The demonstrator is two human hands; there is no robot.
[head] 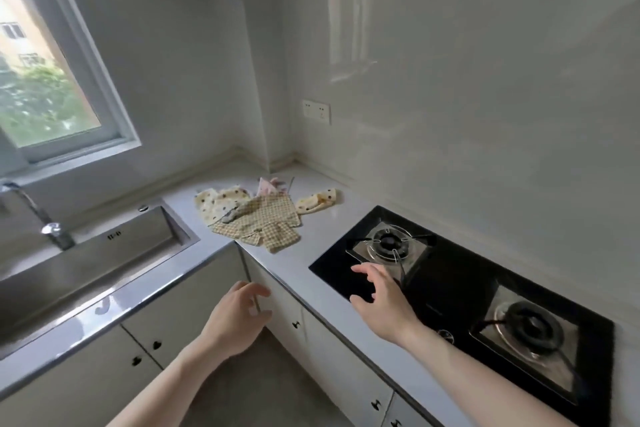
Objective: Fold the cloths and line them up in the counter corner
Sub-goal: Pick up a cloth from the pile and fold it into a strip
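Several cloths lie unfolded; nothing is done yet.
Left hand (239, 317) hangs loosely curled, holding nothing; the checked cloth (258, 227) and dotted cloths (221, 203) sit heaped on the table (311, 284) near its corner; right hand (382, 298) reaches, fingers (363, 269) spread, empty.

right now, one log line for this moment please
stage: reaching | left hand: open, empty | right hand: open, above hob | cloths: unfolded heap on counter

A home kitchen: steel sink (104, 253) with faucet (38, 215), two-burner gas hob (460, 302), white cabinets (194, 315), tiled walls.
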